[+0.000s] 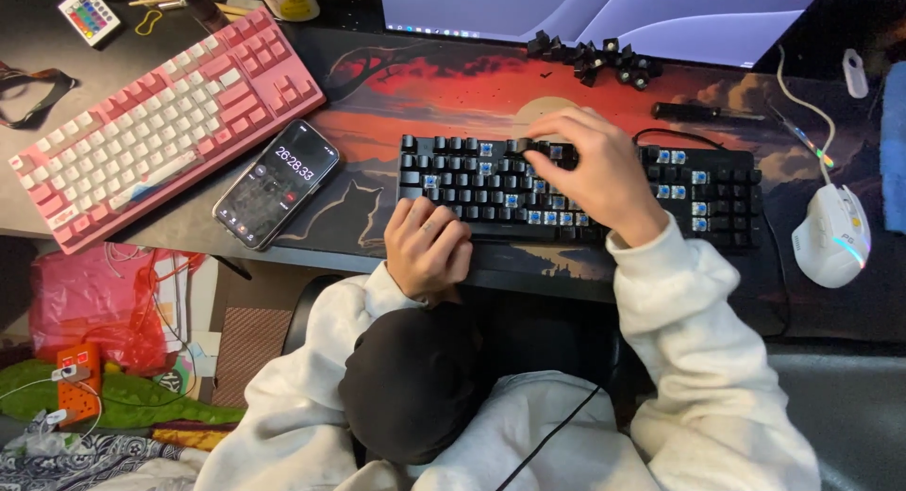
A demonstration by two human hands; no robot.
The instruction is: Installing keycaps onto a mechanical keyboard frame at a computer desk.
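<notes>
A black mechanical keyboard (453,175) lies on a red sunset desk mat (444,90). Several of its keycaps are off, so blue switches show. My right hand (599,175) reaches over the middle of the board, its fingertips pinched on a black keycap (522,147) in an upper row. My left hand (429,246) is curled into a fist and rests against the keyboard's front left edge; nothing is visible in it. A pile of loose black keycaps (595,60) sits behind the board, under the monitor.
A pink and white keyboard (160,123) lies angled at the left, with a phone (276,182) showing a timer beside it. A white mouse (832,234) sits at the right, a black pen-like tool (698,112) behind the board. The monitor (604,10) stands at the back, a small remote (90,15) at far left.
</notes>
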